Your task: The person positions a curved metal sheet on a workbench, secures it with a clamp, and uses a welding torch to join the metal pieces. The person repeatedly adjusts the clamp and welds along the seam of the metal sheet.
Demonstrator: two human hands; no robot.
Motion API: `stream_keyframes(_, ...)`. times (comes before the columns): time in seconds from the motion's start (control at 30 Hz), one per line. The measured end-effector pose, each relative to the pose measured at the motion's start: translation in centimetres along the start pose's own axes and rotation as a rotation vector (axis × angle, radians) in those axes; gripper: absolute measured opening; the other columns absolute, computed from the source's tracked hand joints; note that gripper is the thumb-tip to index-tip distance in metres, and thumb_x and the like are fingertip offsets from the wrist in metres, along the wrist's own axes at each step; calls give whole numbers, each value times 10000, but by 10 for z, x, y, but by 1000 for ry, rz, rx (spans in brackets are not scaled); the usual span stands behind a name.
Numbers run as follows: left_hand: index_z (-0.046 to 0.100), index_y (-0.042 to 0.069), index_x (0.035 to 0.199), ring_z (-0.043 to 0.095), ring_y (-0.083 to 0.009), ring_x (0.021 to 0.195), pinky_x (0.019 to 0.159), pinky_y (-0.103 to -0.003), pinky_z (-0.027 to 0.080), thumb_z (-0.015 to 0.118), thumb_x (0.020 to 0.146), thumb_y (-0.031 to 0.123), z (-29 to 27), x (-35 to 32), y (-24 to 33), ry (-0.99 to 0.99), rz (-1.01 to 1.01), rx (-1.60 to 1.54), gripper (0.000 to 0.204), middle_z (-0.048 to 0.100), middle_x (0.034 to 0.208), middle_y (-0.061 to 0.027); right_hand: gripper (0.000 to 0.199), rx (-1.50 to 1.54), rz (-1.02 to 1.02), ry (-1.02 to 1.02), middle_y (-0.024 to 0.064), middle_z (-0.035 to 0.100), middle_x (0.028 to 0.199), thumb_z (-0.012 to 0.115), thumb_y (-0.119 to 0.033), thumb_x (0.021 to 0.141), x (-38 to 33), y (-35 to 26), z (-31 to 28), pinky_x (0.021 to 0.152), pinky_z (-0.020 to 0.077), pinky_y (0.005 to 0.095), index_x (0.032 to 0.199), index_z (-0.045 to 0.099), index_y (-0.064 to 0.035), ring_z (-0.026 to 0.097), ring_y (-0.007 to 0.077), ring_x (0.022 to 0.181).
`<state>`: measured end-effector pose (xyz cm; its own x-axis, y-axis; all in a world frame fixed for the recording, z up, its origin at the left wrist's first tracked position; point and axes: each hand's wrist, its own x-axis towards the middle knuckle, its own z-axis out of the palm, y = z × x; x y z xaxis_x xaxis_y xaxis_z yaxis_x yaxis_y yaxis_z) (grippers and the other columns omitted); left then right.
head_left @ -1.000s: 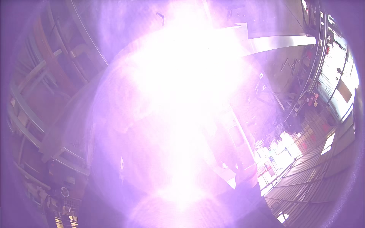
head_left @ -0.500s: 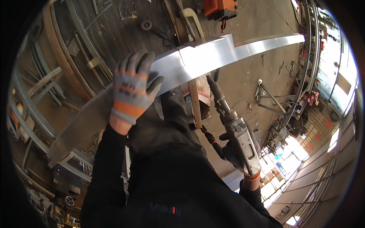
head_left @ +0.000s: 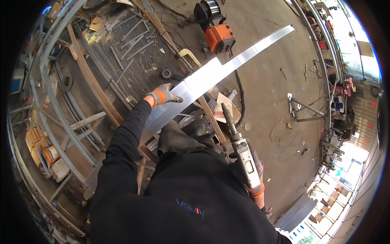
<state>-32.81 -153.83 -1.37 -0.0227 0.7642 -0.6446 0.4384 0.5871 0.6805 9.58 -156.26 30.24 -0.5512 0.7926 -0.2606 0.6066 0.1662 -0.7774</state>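
A long, shiny sheet-metal strip [head_left: 199,84] slants across in front of me, with a stepped far edge and a narrower right end. My left hand [head_left: 164,95], in a grey and orange glove, is closed on the strip's far edge, its thumb on the bright face. At my right side, my gloved right hand [head_left: 256,162] is wrapped round a grey welding gun [head_left: 245,156]. The gun's narrow nozzle [head_left: 227,114] points forward, apart from the strip. The gun's body hides most of the right fingers, and the trigger cannot be made out.
A wooden beam [head_left: 213,120] runs beneath the strip. A brass-coloured clamp [head_left: 190,56] and an orange machine [head_left: 219,38] stand beyond it. Metal rails [head_left: 61,122] fill the left side. A dark cable [head_left: 239,97] and a triangular metal frame [head_left: 306,107] lie on the right floor.
My view has risen and shifted, so everything looks smaller. My left hand has gone from lying spread on the strip to gripping its edge. The gun stays in my right hand.
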Motion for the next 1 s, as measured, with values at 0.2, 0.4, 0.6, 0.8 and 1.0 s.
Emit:
stream_keyframes(0.2, 468, -77, 1666, 631, -436, 1471, 1198, -464, 521, 987, 741, 672, 33, -37, 40, 191, -132, 216, 1299, 644, 1580, -307, 865, 88, -17, -71, 161, 799, 1375, 915, -180, 924, -48, 54, -37, 994, 630, 403, 1673, 508, -30, 821, 343, 1166)
stream_keyframes(0.4, 430, -53, 1699, 652, -432, 1449, 1192, -466, 524, 974, 769, 636, 64, -61, 70, 336, -207, 309, 1278, 655, 1568, -300, 878, 100, -65, -101, 191, 730, 1510, 926, -198, 918, -85, 108, -67, 1019, 626, 415, 1672, 509, -30, 789, 373, 1253)
stream_keyframes(0.6, 453, -6, 1694, 646, -423, 1451, 1197, -480, 518, 932, 836, 603, 101, -75, 80, 465, -203, 416, 1156, 649, 1583, -273, 861, 70, -63, -182, 186, 704, 1556, 922, -209, 919, -96, 142, -84, 1022, 620, 403, 1662, 525, -31, 775, 384, 1281)
stream_keyframes(0.8, 469, 26, 1676, 677, -393, 1405, 1180, -490, 532, 880, 889, 579, 128, -88, 99, 511, -215, 518, 1045, 659, 1566, -234, 818, 60, -79, -248, 158, 758, 1481, 914, -198, 917, -92, 157, -93, 997, 621, 390, 1640, 562, -43, 807, 364, 1205)
stream_keyframes(1.0, 531, 40, 1563, 705, -385, 1349, 1125, -494, 563, 894, 882, 523, 135, -88, 106, 529, -239, 583, 911, 698, 1466, -206, 810, 92, -80, -248, 165, 746, 1501, 913, -207, 919, -85, 152, -94, 1034, 610, 392, 1635, 573, -42, 786, 364, 1263)
